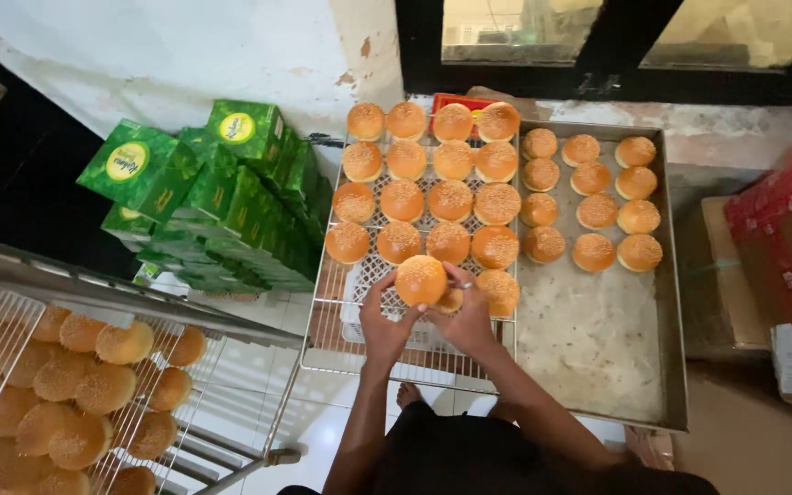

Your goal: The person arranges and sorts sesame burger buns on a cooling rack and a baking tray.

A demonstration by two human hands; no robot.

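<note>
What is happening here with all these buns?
A person stands over a wire rack and holds one sesame bun in the left hand, with the right hand touching it and a smaller bun under its fingers. Rows of buns already lie on the rack. Beside it, a metal tray holds twelve smaller buns at its far end. Green boxes are stacked at the left.

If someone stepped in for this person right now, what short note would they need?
Left hand and right hand: together holding one sesame bun above the wire rack.
Wire rack: four rows of buns, plus one in the fifth row by the right hand.
Metal tray on the right: twelve smaller buns at its far end, the near part bare.
Left to fill: the rack's near rows.
</note>
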